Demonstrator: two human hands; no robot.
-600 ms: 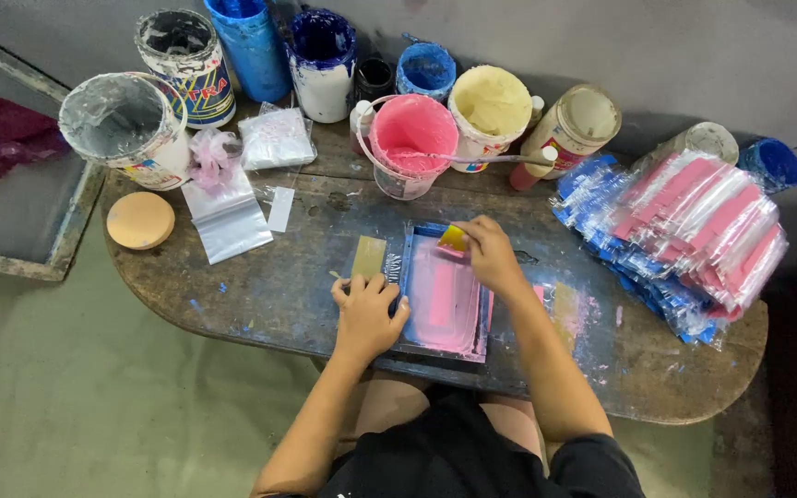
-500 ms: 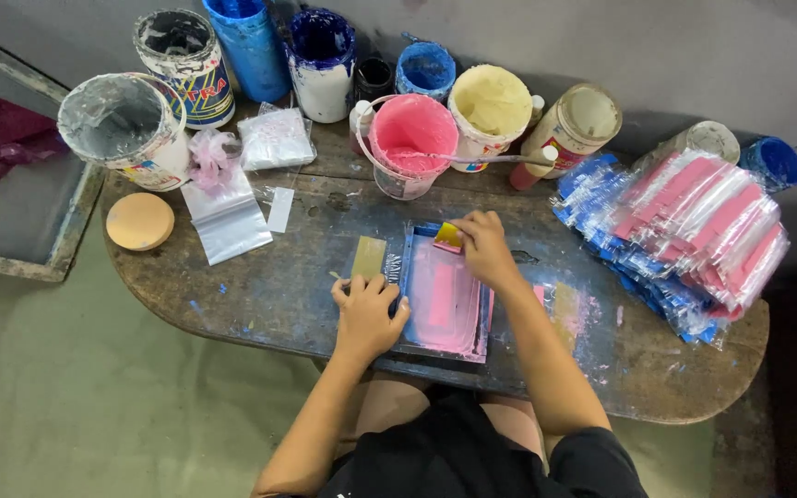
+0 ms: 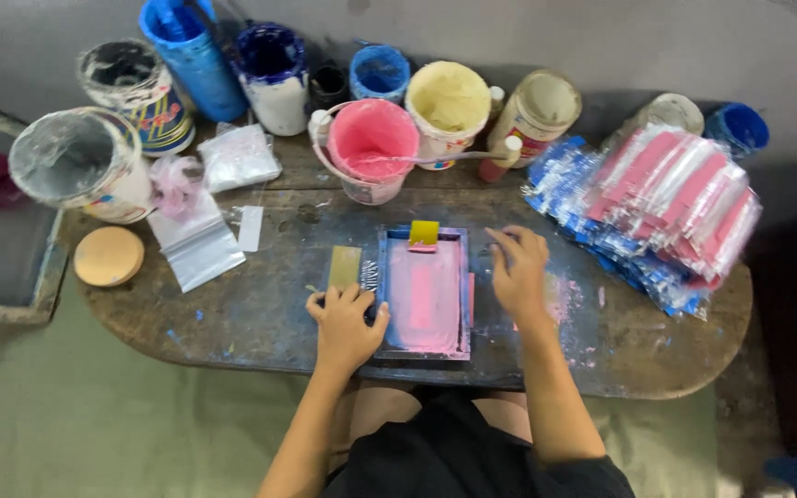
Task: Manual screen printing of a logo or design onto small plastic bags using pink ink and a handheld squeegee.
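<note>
A small framed printing screen (image 3: 424, 293) smeared with pink ink lies flat on the worn table (image 3: 260, 318) in front of me. A yellow squeegee (image 3: 423, 234) rests at the frame's far end. My left hand (image 3: 347, 325) presses on the frame's left edge, next to a small olive-yellow card (image 3: 344, 267). My right hand (image 3: 517, 269) hovers just right of the frame, fingers loosely apart, holding nothing. Pink ink stains mark the table beside it.
Paint tubs line the table's back: a pink bucket (image 3: 373, 148) with a stick, a yellow tub (image 3: 447, 103), blue pots, white buckets. A stack of pink and blue plastic packets (image 3: 666, 207) lies at right. Clear bags (image 3: 197, 242) and a round wooden lid (image 3: 109, 255) lie at left.
My right hand let go of the yellow squeegee at the top of the screen and moved away to the right. The left hand stayed on the frame.
</note>
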